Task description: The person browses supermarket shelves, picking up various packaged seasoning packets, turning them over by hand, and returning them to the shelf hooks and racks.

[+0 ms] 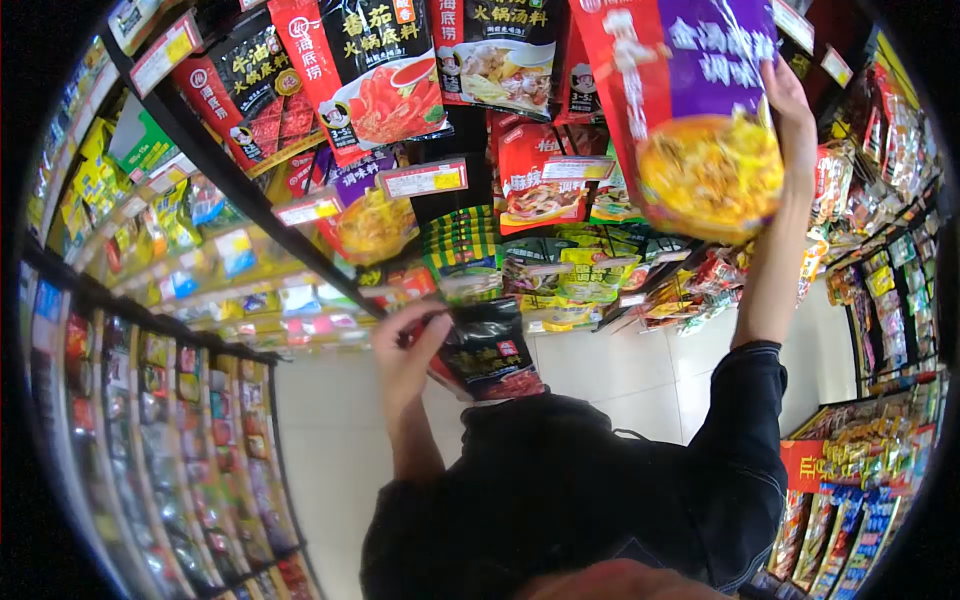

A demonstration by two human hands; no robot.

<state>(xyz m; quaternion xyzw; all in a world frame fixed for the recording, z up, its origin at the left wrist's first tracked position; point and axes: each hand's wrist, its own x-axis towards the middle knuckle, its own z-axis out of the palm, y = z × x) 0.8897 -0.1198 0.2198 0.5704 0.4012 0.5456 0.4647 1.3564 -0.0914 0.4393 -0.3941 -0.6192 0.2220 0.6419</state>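
High on the right, my right hand is closed on the edge of a large red and purple seasoning packet with a yellow dish pictured on it. That packet is held in front of the shelf and covers part of what is behind. Lower down, near my body, my left hand grips the upper corner of a black and red seasoning packet, its thumb on top. A hanging tomato hotpot base packet and a red and black beef-tallow hotpot base packet are on the rack ahead.
Price tags line the rack edges. Below hang green packets and a red spicy packet. Stocked shelves curve along the left, and more racks stand at right. Pale floor tiles lie beneath.
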